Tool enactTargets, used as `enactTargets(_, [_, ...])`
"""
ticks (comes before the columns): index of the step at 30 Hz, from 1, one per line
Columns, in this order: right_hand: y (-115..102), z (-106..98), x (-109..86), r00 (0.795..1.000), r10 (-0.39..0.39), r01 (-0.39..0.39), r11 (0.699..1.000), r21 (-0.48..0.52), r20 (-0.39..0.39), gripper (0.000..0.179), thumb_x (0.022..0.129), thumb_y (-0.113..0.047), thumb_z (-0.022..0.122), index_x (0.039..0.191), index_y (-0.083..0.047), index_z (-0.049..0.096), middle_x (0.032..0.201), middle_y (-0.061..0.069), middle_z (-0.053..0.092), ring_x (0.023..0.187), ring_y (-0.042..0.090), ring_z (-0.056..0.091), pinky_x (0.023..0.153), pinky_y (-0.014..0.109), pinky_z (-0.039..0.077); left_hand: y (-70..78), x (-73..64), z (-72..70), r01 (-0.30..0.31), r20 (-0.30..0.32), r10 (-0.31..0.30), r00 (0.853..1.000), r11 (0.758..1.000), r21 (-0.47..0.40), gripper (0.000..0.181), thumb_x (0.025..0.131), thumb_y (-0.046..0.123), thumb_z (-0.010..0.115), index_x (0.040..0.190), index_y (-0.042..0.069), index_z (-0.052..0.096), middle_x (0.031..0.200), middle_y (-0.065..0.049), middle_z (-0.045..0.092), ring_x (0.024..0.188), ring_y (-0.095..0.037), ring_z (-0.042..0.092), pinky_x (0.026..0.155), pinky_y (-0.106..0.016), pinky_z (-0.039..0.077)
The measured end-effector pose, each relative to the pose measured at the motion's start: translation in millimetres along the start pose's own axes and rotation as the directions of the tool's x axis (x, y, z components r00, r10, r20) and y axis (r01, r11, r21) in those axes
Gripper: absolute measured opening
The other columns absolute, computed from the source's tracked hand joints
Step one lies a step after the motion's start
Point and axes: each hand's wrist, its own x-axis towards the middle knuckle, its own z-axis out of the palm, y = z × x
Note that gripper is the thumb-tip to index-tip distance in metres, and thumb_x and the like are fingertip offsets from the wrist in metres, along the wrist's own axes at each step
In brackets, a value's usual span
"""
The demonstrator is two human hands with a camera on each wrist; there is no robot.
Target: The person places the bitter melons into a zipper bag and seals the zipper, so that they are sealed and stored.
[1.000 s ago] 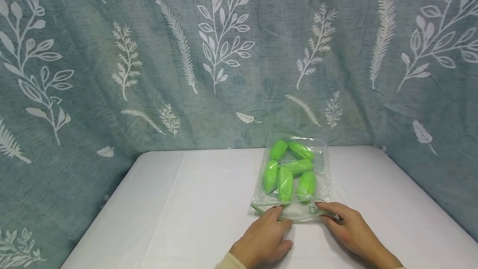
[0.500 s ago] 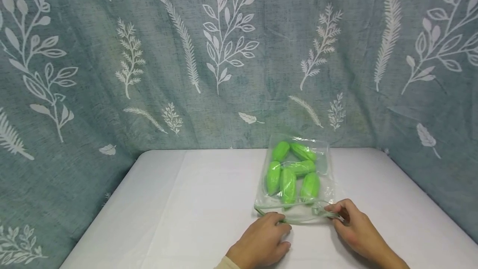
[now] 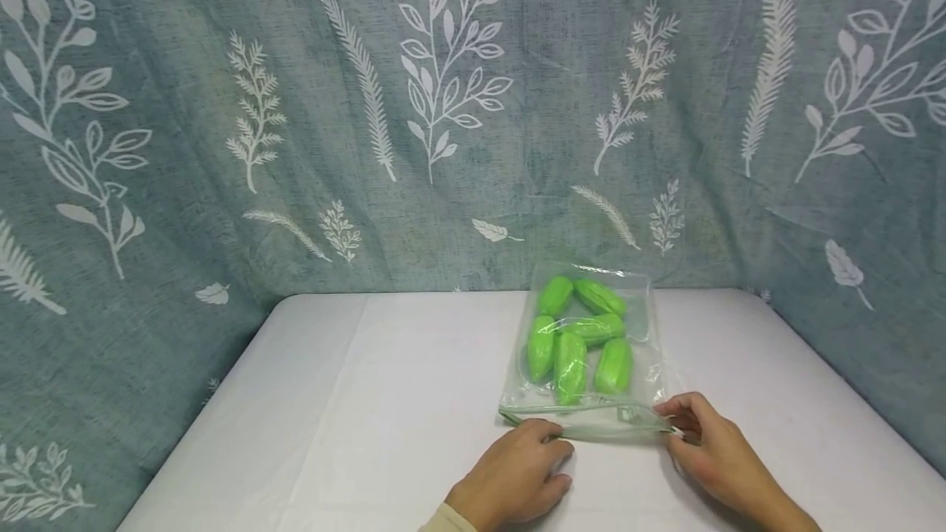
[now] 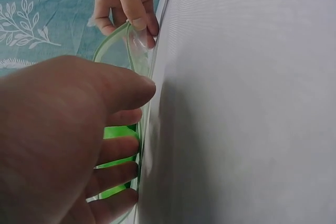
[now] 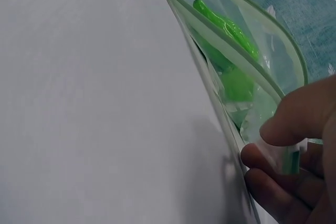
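A clear zip bag [image 3: 641,327] with a green-edged mouth lies flat on the table, its mouth toward me. Inside are several bright green, ridged, cucumber-like pieces [image 3: 571,368]. At the mouth's right end my right hand [image 3: 717,450] pinches the bag's corner between thumb and fingers. The right wrist view shows the two green mouth strips [image 5: 236,45] standing apart near that hand. My left hand [image 3: 513,470] touches the left part of the mouth with its fingertips. In the left wrist view its fingers [image 4: 118,149] are fairly straight, and the thumb stands off from the bag.
A white cloth-covered table [image 3: 414,401] extends to the left and right of the bag. Behind it and at both sides hangs a blue-green curtain [image 3: 458,220] with white leaf prints. The bag's far end lies close to the table's back edge.
My right hand has slid a little to the right along the mouth, out to its corner. The mouth's near edge looks straighter. The left hand has hardly moved.
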Motion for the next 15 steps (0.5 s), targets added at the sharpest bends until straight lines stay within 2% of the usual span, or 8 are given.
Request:
enactTargets(2, [0.5,-1.5,-0.4,1.0,0.024,-0.024,1.0,-0.013,0.016,0.032,0.085,-0.001,0.07,0.114,-0.01,0.059,0.117,0.004,0.068,0.107,0.02,0.066,0.081,0.024,0.055,0.6,0.4,-0.7,0.0,0.003,0.0,1.0,1.0,0.003,0.026,0.092,0.03,0.067,0.114,0.018,0.073,0.124,-0.003,0.065,0.121,-0.014,0.057,0.101,-0.024,0.044])
enactTargets(6, [2.4,-3.8,-1.3,0.999,0.044,-0.043,0.998,-0.048,0.029,0.03,0.086,-0.004,0.07,0.114,-0.011,0.062,0.116,0.005,0.069,0.106,0.021,0.066,0.083,0.027,0.056,1.9,1.4,-2.7,0.008,0.021,-0.008,1.0,1.0,0.007,0.026,0.092,0.03,0.067,0.114,0.018,0.073,0.125,-0.002,0.065,0.121,-0.014,0.057,0.101,-0.024,0.044])
enactTargets(15, [9.5,-5.5,-4.5,1.0,-0.003,0.002,0.999,-0.04,-0.029,0.025,0.083,-0.005,0.079,0.103,-0.011,0.066,0.113,0.006,0.071,0.097,-0.001,0.063,0.08,0.016,0.053,0.2,0.6,-3.6,0.029,0.064,-0.028,0.998,0.999,-0.017,0.026,0.094,0.031,0.066,0.116,0.019,0.072,0.128,-0.002,0.064,0.123,-0.013,0.056,0.102,-0.025,0.044])
